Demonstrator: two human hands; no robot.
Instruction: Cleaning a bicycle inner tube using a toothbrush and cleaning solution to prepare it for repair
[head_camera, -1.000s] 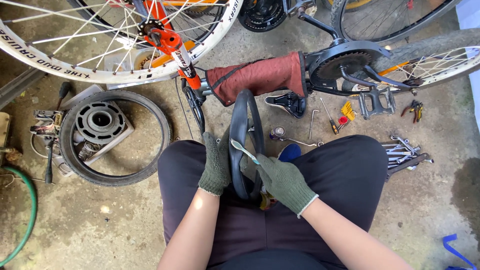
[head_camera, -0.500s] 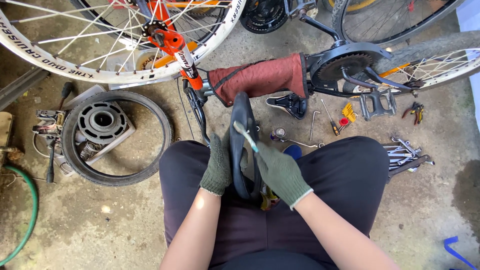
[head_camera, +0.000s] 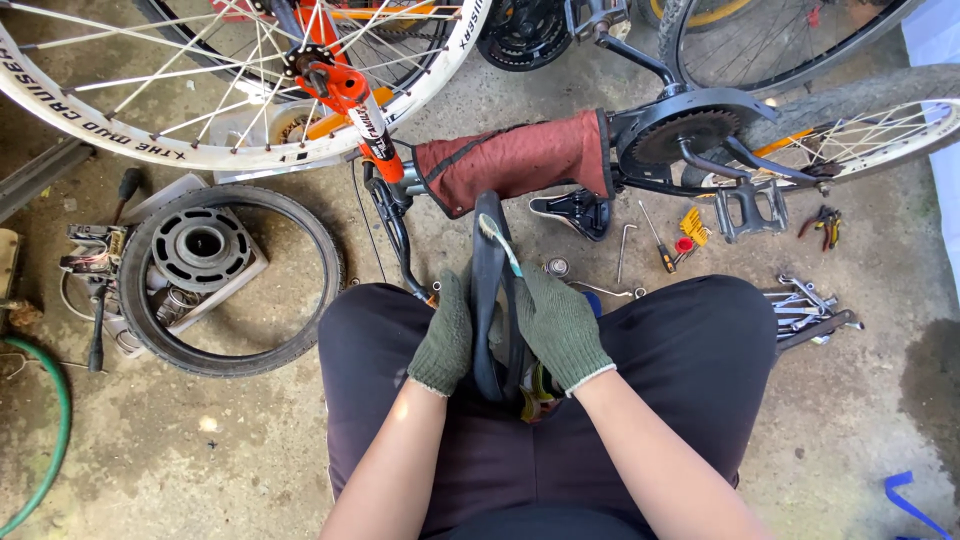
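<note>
Meanwhile, both gloved hands' fingers stayed closed: the left hand (head_camera: 445, 335) steadying the inner tube (head_camera: 487, 300), while the right hand (head_camera: 560, 325) had pushed its toothbrush (head_camera: 500, 243) farther up it.

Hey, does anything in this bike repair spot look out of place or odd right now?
The bicycle lies on its side on the concrete, and wrenches and a screwdriver are scattered loose on the floor. Both gloved hands, left hand and right hand, grip a black inner tube. No spill or damage shows.
</note>
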